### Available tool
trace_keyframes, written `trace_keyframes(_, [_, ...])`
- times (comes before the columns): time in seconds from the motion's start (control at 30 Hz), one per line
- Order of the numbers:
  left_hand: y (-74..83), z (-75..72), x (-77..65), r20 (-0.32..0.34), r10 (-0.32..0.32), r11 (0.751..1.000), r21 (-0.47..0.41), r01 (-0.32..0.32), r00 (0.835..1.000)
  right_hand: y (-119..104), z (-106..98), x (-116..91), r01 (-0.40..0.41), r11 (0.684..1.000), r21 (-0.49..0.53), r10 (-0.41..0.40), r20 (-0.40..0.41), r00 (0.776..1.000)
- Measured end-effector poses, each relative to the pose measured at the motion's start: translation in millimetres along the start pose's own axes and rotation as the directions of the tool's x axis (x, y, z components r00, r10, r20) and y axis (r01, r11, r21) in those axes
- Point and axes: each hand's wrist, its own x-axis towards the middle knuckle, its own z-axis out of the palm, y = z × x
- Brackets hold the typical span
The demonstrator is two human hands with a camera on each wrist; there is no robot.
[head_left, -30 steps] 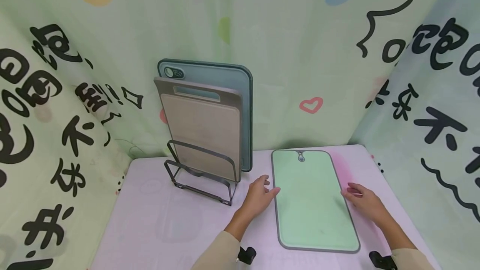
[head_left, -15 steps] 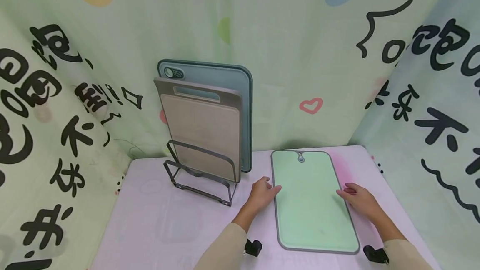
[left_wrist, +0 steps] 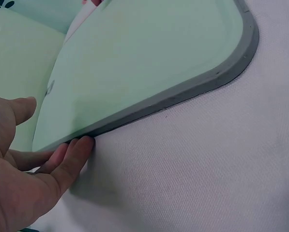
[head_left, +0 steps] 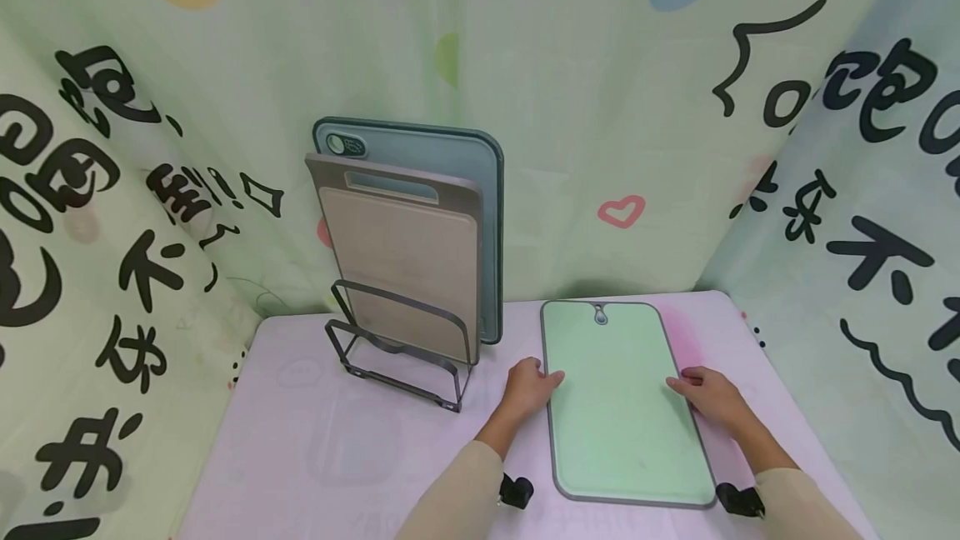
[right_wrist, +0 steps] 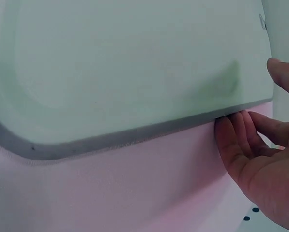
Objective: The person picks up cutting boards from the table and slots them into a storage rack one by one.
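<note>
A light green cutting board [head_left: 622, 415] with a grey rim lies flat on the table, a small hanging hole at its far end. At its left edge is my left hand [head_left: 527, 390]; the left wrist view shows the fingertips [left_wrist: 86, 142] touching the grey rim from the side, with the thumb raised apart from the surface. My right hand [head_left: 712, 396] is at the opposite long edge. In the right wrist view its bent fingertips [right_wrist: 224, 123] meet the rim from below, and the thumb [right_wrist: 280, 72] stands off the board.
On the left, a dark wire rack [head_left: 401, 348] holds a beige cutting board [head_left: 405, 265] upright, with a blue-grey board [head_left: 420, 144] behind it. A patterned curtain [head_left: 570, 107] surrounds the back and sides of the pinkish table [head_left: 300, 457].
Both hands have come in closer to the green board, the left shifting right and the right shifting left, until their fingers reach its edges. The board and rack stay in place.
</note>
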Motion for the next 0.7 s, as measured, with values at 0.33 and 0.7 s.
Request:
trace_keyframes(0.33, [-3.1, 6.7, 1.4, -0.024, 0.023, 1.0, 0.013, -0.023, 0.999, 0.6, 5.6, 3.2, 0.0, 1.0, 0.005, 0.0, -0.042, 0.999])
trace_keyframes(0.7, [1.6, 7.4, -1.9, -0.035, 0.042, 0.999, 0.019, -0.041, 0.998, 1.2, 6.6, 4.0, 0.009, 1.0, 0.017, -0.008, -0.051, 0.999])
